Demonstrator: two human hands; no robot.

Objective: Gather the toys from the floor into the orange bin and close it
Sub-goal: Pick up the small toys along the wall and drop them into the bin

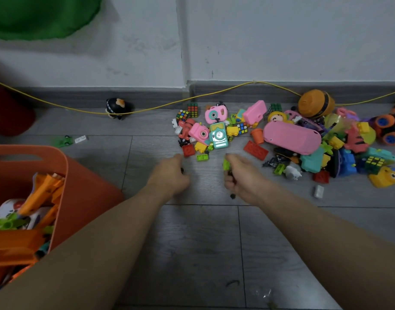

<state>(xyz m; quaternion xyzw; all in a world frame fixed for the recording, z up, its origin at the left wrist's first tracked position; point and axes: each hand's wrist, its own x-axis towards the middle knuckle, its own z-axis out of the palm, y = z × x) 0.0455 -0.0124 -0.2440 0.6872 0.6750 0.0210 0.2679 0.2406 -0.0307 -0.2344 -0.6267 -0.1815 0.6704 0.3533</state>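
Grey plank floor (192, 242), toys (281, 139) heaped by the wall, orange bin (64, 166) half-full at left; right hand (243, 177) clutches a green brick (226, 164), left hand (169, 175) curled, contents unclear, and overfilled fists could spill small pieces.

Grey plank floor (192, 242) bears toy pile (292, 139), orange bin (64, 166).

Dim even light, soft blur, edges warped

orange bin (64, 175), pink console (291, 137), yellow cable (160, 106)
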